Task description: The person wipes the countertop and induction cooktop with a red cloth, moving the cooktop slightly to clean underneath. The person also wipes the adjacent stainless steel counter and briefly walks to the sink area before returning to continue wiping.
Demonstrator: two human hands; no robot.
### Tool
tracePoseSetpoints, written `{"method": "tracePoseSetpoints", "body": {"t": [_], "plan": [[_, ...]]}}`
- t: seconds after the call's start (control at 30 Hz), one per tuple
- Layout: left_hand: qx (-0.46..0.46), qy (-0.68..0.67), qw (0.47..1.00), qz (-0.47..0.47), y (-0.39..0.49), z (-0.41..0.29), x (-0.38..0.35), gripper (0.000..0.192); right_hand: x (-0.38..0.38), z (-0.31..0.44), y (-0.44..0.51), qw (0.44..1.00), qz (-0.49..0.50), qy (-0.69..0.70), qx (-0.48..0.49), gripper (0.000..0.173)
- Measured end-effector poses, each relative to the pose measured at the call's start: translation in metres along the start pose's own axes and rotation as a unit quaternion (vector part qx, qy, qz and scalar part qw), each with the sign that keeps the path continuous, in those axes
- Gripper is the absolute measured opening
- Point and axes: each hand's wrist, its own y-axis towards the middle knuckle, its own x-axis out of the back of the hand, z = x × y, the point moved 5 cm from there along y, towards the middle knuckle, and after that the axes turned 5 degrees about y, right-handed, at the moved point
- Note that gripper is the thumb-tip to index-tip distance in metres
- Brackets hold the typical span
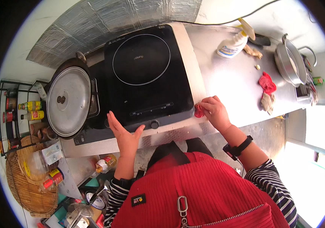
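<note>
A black induction cooktop (148, 71) with a round cooking-zone ring lies before me on the counter. My left hand (124, 134) rests at its front edge, left of the control knob (154, 124), fingers spread and holding nothing. At the cooktop's front right corner my right hand (215, 112) pinches a crumpled red cloth (199, 110) against the pale counter strip. Left of the cooktop stands a wok (65, 64) covered by a grey metal lid (68, 108).
On the steel counter (213, 77) at right are a spray bottle (232, 45), another red cloth (267, 83), a beige cloth (267, 103) and a metal pot (287, 62). A rack of condiment bottles (33, 115) stands at left. A black cable (222, 22) runs along the wall.
</note>
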Motion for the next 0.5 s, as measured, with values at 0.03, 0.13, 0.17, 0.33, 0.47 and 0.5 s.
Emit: {"method": "tracePoseSetpoints", "body": {"t": [0.03,0.13,0.17,0.33,0.47,0.5], "plan": [[-0.01,-0.005,1.0,0.0,0.001,0.0,0.0,0.122,-0.002,0.005,-0.011,1.0,0.0,0.001,-0.007,0.03],[-0.052,-0.021,0.998,-0.003,0.002,0.003,0.001,0.117,-0.001,0.021,-0.039,1.0,0.009,-0.005,-0.024,0.027],[-0.067,-0.031,0.997,0.0,0.002,0.005,0.003,0.116,0.0,0.023,-0.044,0.999,0.028,0.009,-0.044,0.026],[-0.095,-0.053,0.994,0.018,0.001,0.024,0.011,0.113,0.01,0.02,-0.046,0.986,-0.067,0.063,-0.142,0.02],[-0.058,-0.14,0.987,0.053,-0.002,0.045,0.013,0.109,-0.015,0.033,-0.041,0.978,-0.148,-0.101,-0.104,0.021],[-0.051,-0.19,0.978,0.066,-0.003,0.049,0.012,0.108,-0.025,0.04,-0.043,0.975,-0.155,-0.122,-0.097,0.023]]}}
